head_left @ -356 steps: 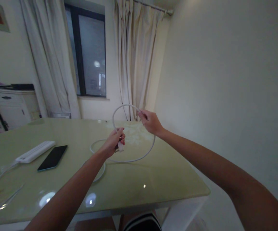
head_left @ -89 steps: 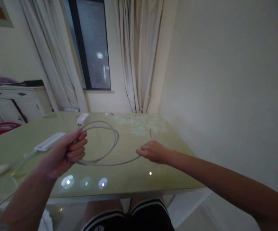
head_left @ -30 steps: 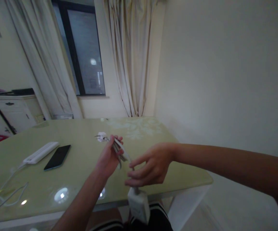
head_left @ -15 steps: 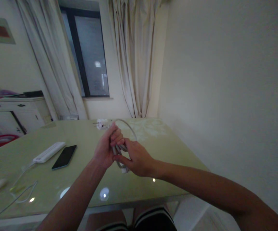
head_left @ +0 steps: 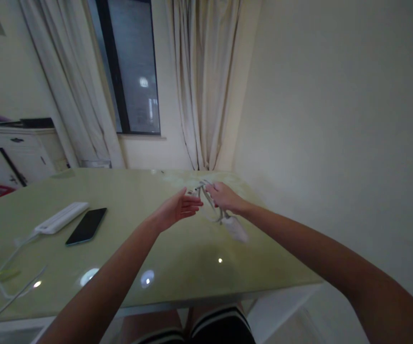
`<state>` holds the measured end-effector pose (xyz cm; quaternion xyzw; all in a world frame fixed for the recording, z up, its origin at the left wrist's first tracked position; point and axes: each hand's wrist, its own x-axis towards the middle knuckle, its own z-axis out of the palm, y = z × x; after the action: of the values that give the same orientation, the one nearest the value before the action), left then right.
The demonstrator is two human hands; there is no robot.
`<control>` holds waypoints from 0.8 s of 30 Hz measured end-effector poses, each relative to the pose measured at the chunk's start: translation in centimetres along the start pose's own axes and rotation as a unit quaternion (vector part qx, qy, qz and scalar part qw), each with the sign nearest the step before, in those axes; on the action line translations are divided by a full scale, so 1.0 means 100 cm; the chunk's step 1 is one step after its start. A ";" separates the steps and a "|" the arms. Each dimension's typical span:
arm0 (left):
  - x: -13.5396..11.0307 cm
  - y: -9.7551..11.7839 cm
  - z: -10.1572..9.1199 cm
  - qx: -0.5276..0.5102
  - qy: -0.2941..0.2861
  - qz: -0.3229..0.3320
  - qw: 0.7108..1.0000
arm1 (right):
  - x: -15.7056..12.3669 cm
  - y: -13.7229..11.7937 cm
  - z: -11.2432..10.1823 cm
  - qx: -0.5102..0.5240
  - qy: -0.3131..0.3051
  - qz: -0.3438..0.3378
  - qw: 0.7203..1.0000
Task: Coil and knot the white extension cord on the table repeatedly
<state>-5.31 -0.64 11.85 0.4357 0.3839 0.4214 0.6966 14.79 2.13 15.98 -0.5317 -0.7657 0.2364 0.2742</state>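
A pale grey power cord (head_left: 209, 197), gathered in loose loops, is in my right hand (head_left: 224, 197), whose fingers are wrapped round it over the far part of the table. A white block (head_left: 235, 228) on the cord hangs on the near side of that hand, slightly blurred. To the left, my left hand (head_left: 179, 206) has its fingers stretched out beside the loops and holds nothing. A white plug end (head_left: 192, 192) shows just beyond its fingers, partly hidden; whether they touch it I cannot tell.
On the left of the glossy green table (head_left: 177, 267) lie a black phone (head_left: 86, 226) and a long white power strip (head_left: 62, 218) with its cable. A thin white cord (head_left: 20, 292) trails near the front left edge. A wall (head_left: 335, 143) borders the right side.
My left hand has let go of the coiled cord and its fingers have straightened. My right hand has carried the cord away to the right and farther back. The view has shifted slightly.
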 end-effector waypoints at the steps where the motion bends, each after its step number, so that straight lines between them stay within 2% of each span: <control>1: 0.005 -0.011 -0.004 0.022 -0.003 0.012 1.000 | 0.010 0.008 -0.007 -0.096 0.010 -0.007 0.995; 3: 0.014 -0.036 -0.012 0.082 0.030 0.059 0.994 | 0.029 0.029 -0.013 -0.246 0.032 -0.008 0.969; 5: 0.025 -0.061 -0.021 0.151 0.097 0.118 0.977 | 0.042 0.053 -0.006 -0.333 0.028 0.000 0.943; 7: 0.034 -0.083 -0.031 0.227 0.159 0.170 0.945 | 0.049 0.079 0.012 -0.377 0.000 0.004 0.926; 10: 0.040 -0.104 -0.042 0.311 0.189 0.225 0.904 | 0.053 0.114 0.044 -0.392 -0.025 0.016 0.920; 13: 0.041 -0.112 -0.046 0.343 0.177 0.230 0.893 | 0.062 0.137 0.062 -0.388 -0.033 0.021 0.921; 18: 0.039 -0.114 -0.044 0.373 0.152 0.208 0.891 | 0.086 0.156 0.065 -0.386 -0.002 0.038 0.922; 21: 0.037 -0.114 -0.042 0.392 0.146 0.207 0.884 | 0.088 0.160 0.069 -0.371 0.062 0.056 0.925; 23: 0.035 -0.112 -0.042 0.406 0.150 0.214 0.876 | 0.080 0.158 0.077 -0.343 0.130 0.026 0.930; 24: 0.033 -0.110 -0.041 0.415 0.156 0.219 0.869 | 0.073 0.154 0.082 -0.326 0.157 -0.009 0.932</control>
<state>-5.12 0.66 -0.24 0.6860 0.5219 0.4276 0.2724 17.77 13.47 1.05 -0.6151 -0.7527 -0.1151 0.2043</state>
